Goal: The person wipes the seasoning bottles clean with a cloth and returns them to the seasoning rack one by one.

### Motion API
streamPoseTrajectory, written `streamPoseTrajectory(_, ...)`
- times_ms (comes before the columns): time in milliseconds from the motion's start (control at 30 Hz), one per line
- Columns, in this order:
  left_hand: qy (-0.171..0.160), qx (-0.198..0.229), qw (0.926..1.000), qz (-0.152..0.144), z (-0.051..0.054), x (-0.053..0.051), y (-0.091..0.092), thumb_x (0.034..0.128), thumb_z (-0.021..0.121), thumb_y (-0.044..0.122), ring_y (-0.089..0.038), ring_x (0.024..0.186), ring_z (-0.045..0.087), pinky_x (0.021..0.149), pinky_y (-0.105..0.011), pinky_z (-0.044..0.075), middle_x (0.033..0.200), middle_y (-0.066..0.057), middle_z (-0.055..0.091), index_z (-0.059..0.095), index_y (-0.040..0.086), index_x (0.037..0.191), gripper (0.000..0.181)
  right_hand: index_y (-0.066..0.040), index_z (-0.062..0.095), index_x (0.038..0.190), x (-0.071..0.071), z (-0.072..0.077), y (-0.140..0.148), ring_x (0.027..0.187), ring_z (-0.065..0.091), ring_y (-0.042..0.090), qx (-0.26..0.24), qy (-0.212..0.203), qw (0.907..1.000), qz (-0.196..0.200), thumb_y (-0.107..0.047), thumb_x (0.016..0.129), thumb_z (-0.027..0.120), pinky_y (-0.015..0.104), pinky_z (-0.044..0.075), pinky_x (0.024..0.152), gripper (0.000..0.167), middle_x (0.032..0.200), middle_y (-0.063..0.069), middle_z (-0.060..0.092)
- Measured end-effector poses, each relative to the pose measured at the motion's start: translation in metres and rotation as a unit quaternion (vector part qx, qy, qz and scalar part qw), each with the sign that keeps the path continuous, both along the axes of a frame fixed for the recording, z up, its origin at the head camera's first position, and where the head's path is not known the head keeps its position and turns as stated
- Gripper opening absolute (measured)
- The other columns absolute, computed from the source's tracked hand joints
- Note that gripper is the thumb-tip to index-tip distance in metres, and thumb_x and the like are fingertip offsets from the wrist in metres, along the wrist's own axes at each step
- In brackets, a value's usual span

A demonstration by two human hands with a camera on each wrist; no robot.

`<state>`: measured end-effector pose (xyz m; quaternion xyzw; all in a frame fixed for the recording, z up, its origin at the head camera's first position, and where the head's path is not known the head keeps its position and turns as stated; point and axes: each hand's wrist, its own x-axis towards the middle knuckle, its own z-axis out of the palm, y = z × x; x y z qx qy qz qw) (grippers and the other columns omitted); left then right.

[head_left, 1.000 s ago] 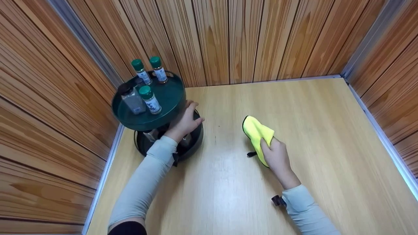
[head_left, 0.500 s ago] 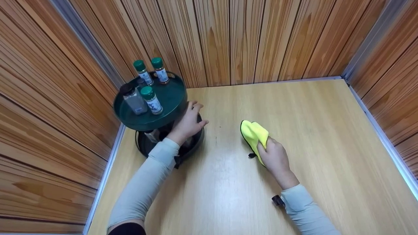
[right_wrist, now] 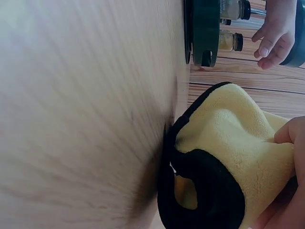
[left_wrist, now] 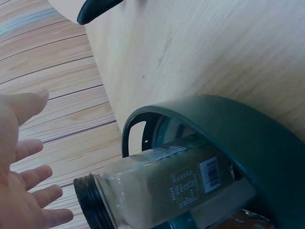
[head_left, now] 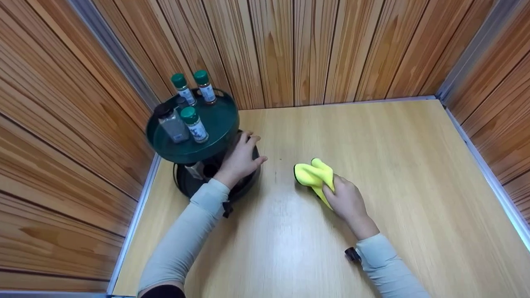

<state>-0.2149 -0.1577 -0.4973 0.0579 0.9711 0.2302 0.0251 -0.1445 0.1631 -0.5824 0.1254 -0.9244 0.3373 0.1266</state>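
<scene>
A dark green two-tier round rack stands at the left of the table. Its upper tray carries several spice bottles, and its lower tray holds jars. Beside the gap between the tiers is my left hand, fingers spread and holding nothing. In the left wrist view, those fingers are apart from a clear jar with a black lid. My right hand pinches a yellow cloth with a black edge, low over the table. The right wrist view shows the cloth's edge against or just above the surface.
Green-capped spice bottles and a larger dark-capped shaker stand on the upper tray. Wood-panelled walls enclose the light wooden table at the back and sides. A small dark speck lies on the table between the hands.
The yellow cloth has moved left and nearer to me with my right hand, its free end folding over. My left hand has shifted slightly right and nearer, beside the rack.
</scene>
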Motion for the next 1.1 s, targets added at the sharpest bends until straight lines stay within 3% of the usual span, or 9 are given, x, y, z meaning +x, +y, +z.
streamPoseTrajectory(333, 0.035, -0.009, 0.9991, -0.020, -0.008, 0.006, -0.001, 0.0921, 0.072, 0.050, -0.031, 0.147, 0.032, 0.118, -0.054, 0.036, 0.161, -0.007, 0.032, 0.049, 0.021, 0.149, 0.068, -0.005, 0.064, 0.091, -0.001, -0.002, -0.005, 0.063, 0.052, 0.026, 0.034, 0.019, 0.9989, 0.028, -0.019, 0.094, 0.067, 0.046, 0.047, 0.057, 0.015, 0.077, 0.010, 0.062)
streamPoseTrajectory(733, 0.042, -0.013, 0.9988, -0.022, -0.015, 0.017, -0.005, 0.0923, 0.070, 0.052, -0.029, 0.146, 0.034, 0.119, -0.051, 0.035, 0.159, -0.006, 0.035, 0.050, 0.022, 0.149, 0.068, -0.005, 0.061, 0.092, 0.000, -0.006, -0.009, 0.065, 0.052, 0.027, 0.062, 0.015, 0.9960, 0.063, -0.017, 0.091, 0.069, 0.048, 0.049, 0.060, 0.014, 0.078, 0.009, 0.060)
streamPoseTrajectory(933, 0.052, -0.031, 0.9979, -0.024, -0.018, 0.021, -0.003, 0.0917, 0.071, 0.053, -0.029, 0.147, 0.034, 0.122, -0.051, 0.029, 0.158, -0.007, 0.037, 0.051, 0.020, 0.149, 0.069, -0.008, 0.059, 0.091, -0.001, -0.008, -0.007, 0.063, 0.046, 0.021, 0.063, 0.005, 0.9941, 0.088, -0.017, 0.092, 0.068, 0.041, 0.044, 0.056, 0.013, 0.073, 0.001, 0.051)
streamPoseTrajectory(1100, 0.070, -0.046, 0.9955, -0.045, -0.021, 0.023, 0.002, 0.0916, 0.070, 0.053, -0.033, 0.150, 0.029, 0.124, -0.057, 0.022, 0.159, -0.010, 0.038, 0.051, 0.019, 0.148, 0.069, -0.010, 0.058, 0.092, -0.001, -0.008, -0.004, 0.061, 0.043, 0.020, 0.077, -0.001, 0.9919, 0.101, -0.019, 0.092, 0.067, 0.039, 0.041, 0.055, 0.013, 0.071, -0.002, 0.047)
